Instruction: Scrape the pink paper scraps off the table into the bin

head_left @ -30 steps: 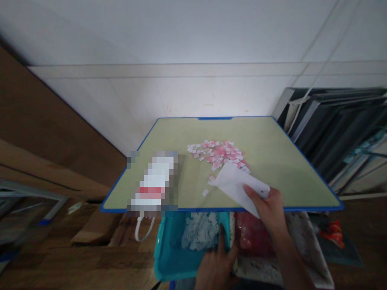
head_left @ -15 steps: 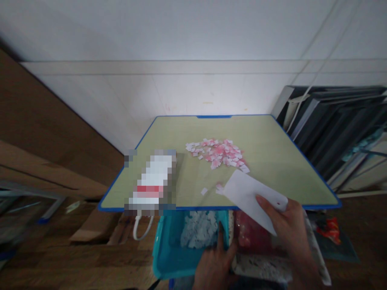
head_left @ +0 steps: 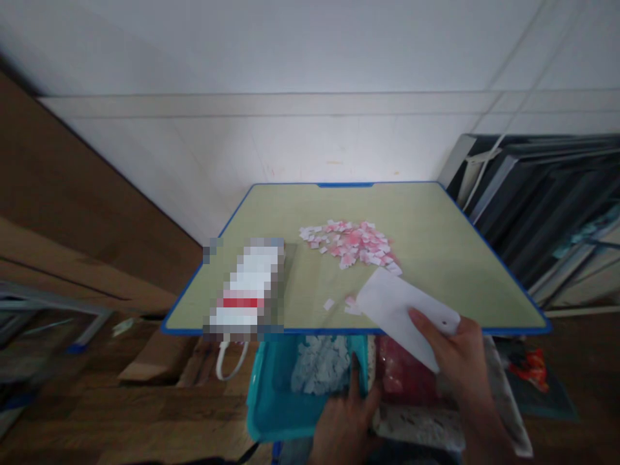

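Observation:
My right hand (head_left: 458,352) is closed around a white flat scraper (head_left: 404,313) with a small hole near one corner. The scraper slants over the front edge of the board table (head_left: 276,206); its far end is beside a few small loose paper pieces (head_left: 351,305). A scattered heap of pink and white paper pieces (head_left: 358,242) lies farther back on the tabletop. Below the front edge, my left hand (head_left: 343,420) straddles the right rim of a teal bin (head_left: 276,420), index finger inside and thumb outside. White pieces (head_left: 320,365) fill part of the bin.
A pixelated white device (head_left: 249,284) with a white strap (head_left: 232,361) stands at the table's left. Right of the bin sits a speckled box (head_left: 416,426) holding something red in clear plastic (head_left: 402,371). Dark panels (head_left: 547,187) lean at right; cardboard (head_left: 150,355) lies on the floor.
The view has shifted slightly. Both hands and the scraper keep nearly the same place relative to the table, and the paper pieces look unchanged.

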`<state>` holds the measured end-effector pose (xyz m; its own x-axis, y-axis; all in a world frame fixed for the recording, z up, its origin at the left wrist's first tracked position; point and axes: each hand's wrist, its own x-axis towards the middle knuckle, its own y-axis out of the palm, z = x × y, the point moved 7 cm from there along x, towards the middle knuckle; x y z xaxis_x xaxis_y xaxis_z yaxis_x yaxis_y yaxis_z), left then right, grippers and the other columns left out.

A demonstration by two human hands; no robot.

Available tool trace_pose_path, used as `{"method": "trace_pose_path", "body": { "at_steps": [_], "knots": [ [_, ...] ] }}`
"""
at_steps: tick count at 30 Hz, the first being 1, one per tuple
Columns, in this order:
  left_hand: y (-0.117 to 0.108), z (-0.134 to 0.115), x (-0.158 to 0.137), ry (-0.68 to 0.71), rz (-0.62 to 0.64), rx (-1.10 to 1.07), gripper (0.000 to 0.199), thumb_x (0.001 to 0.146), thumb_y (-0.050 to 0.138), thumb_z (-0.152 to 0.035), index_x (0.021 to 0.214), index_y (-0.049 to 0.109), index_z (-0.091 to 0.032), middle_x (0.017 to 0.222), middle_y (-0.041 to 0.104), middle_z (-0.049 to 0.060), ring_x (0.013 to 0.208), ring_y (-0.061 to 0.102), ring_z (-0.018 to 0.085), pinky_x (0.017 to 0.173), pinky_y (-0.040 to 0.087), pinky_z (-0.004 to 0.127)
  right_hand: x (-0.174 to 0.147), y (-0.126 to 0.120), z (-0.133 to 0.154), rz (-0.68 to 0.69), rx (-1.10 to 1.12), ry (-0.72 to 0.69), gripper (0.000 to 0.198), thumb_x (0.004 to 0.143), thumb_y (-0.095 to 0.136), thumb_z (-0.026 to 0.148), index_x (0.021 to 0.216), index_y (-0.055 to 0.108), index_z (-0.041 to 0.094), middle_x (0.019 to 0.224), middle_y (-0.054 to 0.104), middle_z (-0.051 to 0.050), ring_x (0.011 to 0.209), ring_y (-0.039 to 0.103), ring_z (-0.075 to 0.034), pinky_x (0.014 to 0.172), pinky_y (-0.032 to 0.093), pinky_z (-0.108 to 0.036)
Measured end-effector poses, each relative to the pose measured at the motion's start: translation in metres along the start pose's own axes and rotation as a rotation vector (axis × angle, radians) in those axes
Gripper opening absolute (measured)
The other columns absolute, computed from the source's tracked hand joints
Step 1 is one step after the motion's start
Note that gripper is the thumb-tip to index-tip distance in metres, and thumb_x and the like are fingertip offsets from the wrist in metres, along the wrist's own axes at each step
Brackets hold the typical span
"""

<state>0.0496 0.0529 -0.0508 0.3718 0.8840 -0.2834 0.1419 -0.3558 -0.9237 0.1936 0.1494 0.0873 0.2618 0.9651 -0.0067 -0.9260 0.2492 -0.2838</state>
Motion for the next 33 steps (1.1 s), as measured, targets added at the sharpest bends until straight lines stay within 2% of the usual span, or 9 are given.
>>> {"method": "trace_pose_path", "body": {
  "at_steps": [3,7,16,24,29,33],
  "knots": [
    [-0.001,0.001,0.001,0.0,0.018,0.005,0.097,0.057,0.069,-0.042,0.133,0.01,-0.032,0.138,0.015,0.025,0.08,0.059,0.029,0.063,0.047,0.038,0.0,0.001,-0.004,0.007,0.001,0.007,0.022,0.066,0.063,0.034,0.074,0.068,0.014,0.065,0.07,-0.004,0.057,0.064,-0.019,0.048,0.051,-0.025],
    [-0.003,0.001,0.001,-0.01,0.021,0.015,0.1,0.058,0.069,-0.04,0.134,0.004,-0.032,0.137,0.016,0.026,0.078,0.06,0.029,0.063,0.047,0.039,0.002,0.002,-0.006,0.013,-0.001,-0.017,0.023,0.066,0.063,0.034,0.074,0.068,0.013,0.065,0.07,-0.005,0.057,0.063,-0.019,0.049,0.051,-0.026],
    [-0.003,0.0,-0.001,-0.016,0.033,0.026,0.095,0.063,0.065,-0.038,0.133,0.003,-0.032,0.138,0.013,0.025,0.081,0.059,0.027,0.066,0.046,0.038,0.0,0.005,0.002,0.017,-0.01,-0.048,0.021,0.068,0.062,0.033,0.071,0.067,0.013,0.059,0.068,-0.004,0.053,0.062,-0.019,0.044,0.05,-0.024],
    [-0.002,0.0,0.0,-0.004,0.024,0.022,0.095,0.058,0.068,-0.044,0.132,0.011,-0.033,0.138,0.015,0.025,0.079,0.059,0.028,0.064,0.047,0.038,-0.003,0.009,0.007,0.043,-0.093,-0.103,0.02,0.069,0.06,0.033,0.071,0.067,0.014,0.061,0.069,-0.004,0.054,0.063,-0.019,0.047,0.051,-0.024],
    [-0.007,-0.002,-0.001,-0.002,-0.007,0.013,0.095,0.063,0.065,-0.04,0.134,0.003,-0.033,0.137,0.016,0.025,0.077,0.06,0.029,0.063,0.047,0.04,-0.006,0.001,0.02,-0.082,-0.229,-0.215,0.023,0.072,0.057,0.033,0.074,0.068,0.013,0.058,0.068,-0.005,0.05,0.062,-0.019,0.044,0.048,-0.023],
    [-0.008,-0.002,-0.001,-0.003,0.038,0.01,0.094,0.062,0.066,-0.04,0.133,0.006,-0.033,0.137,0.015,0.025,0.079,0.06,0.029,0.064,0.047,0.039,-0.005,-0.004,0.025,-0.098,-0.282,-0.246,0.022,0.072,0.057,0.032,0.071,0.068,0.014,0.06,0.069,-0.005,0.052,0.063,-0.019,0.046,0.048,-0.022]
  ]
}}
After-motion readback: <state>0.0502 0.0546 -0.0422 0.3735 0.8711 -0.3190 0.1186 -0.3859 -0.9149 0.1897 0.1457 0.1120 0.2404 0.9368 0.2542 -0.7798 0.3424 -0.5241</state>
